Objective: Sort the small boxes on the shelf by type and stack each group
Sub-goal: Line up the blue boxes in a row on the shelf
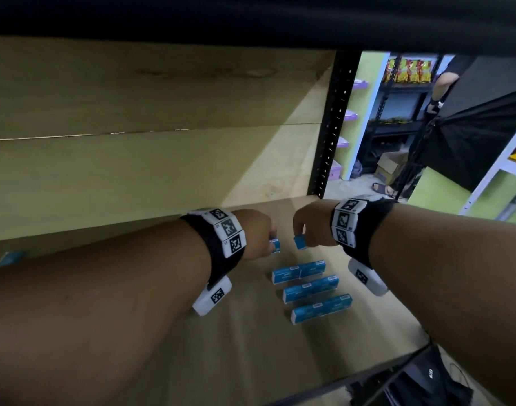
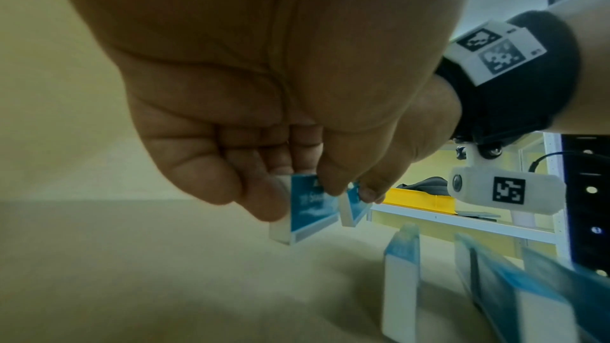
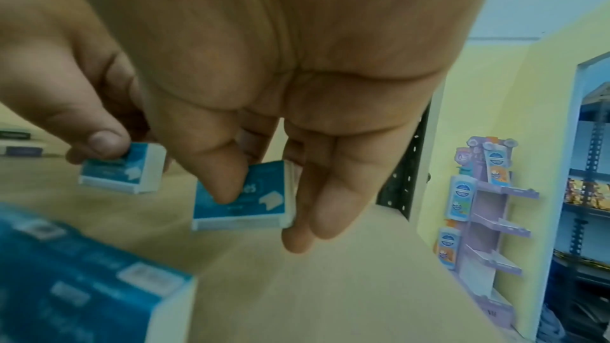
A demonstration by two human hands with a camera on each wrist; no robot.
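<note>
Left hand (image 1: 258, 234) pinches a small blue-and-white box (image 1: 275, 245); right hand (image 1: 309, 227) pinches its twin (image 1: 300, 241). Both are above the wooden shelf (image 1: 250, 332), beyond three rows of long blue boxes (image 1: 311, 288). Print blurred, unreadable.

Head cam looked down and forward from above both forearms onto the wooden shelf (image 1: 250, 347), mid-range, aisle at 2 o'clock. Left wrist cam sat close under its palm, facing fingertips, boxes at 5 o'clock; right wrist cam likewise, boxes at 8 o'clock. All three shared the two small blue boxes (image 1: 299, 241) and shelf board.
</note>
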